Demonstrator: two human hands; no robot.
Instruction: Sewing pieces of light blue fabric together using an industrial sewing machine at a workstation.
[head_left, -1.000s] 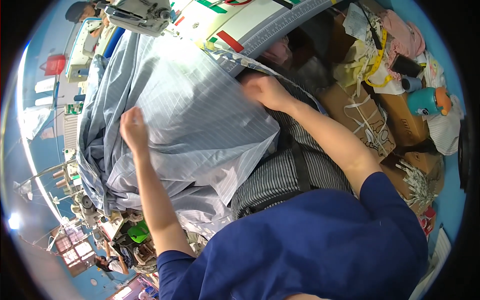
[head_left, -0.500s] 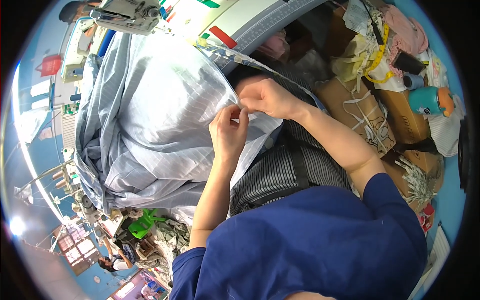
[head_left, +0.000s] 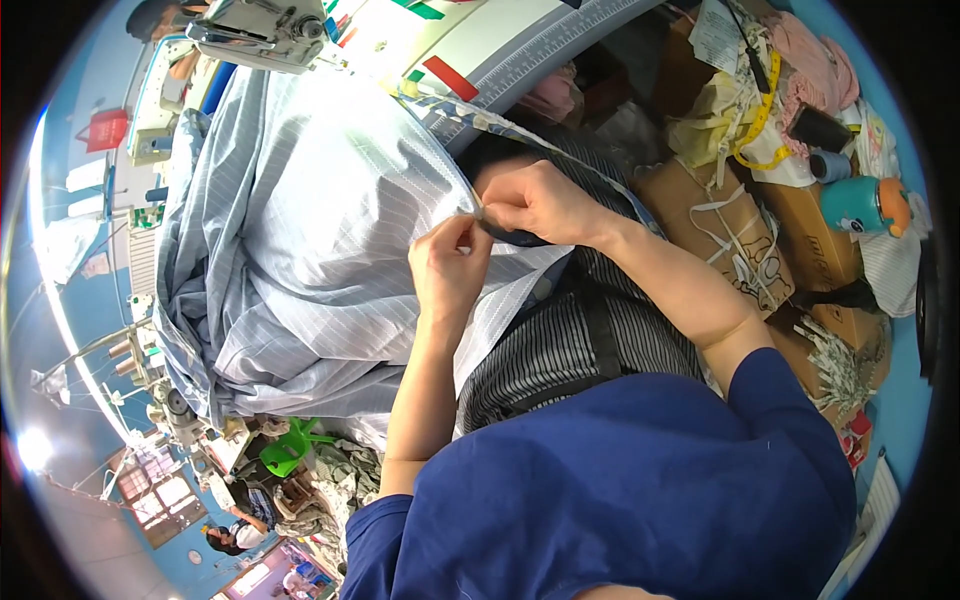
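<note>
A large pale blue-grey striped cloth (head_left: 330, 230) hangs in folds from the sewing table and spreads over my lap. My left hand (head_left: 447, 262) pinches the cloth's edge near its right side. Close against it, my right hand (head_left: 535, 205) is closed on the same edge, and the fingertips of both hands nearly meet. The exact bit of cloth between the fingers is hidden. A narrow patterned strip (head_left: 490, 120) runs from the table edge down past my right hand. Above the cloth stands the head of a sewing machine (head_left: 265, 35).
A ruler-marked table edge (head_left: 545, 60) curves across the top. On the right, cardboard boxes (head_left: 700, 215) bear a yellow tape measure (head_left: 765, 110), cloth scraps, a dark phone (head_left: 818, 128) and a teal bottle (head_left: 855, 205). A green plastic chair (head_left: 285, 450) and another person (head_left: 245, 525) are at lower left.
My hands have drawn slightly closer at the cloth's edge, the left turning a little with its fingers more tightly pinched. The whole view has shifted slightly.
</note>
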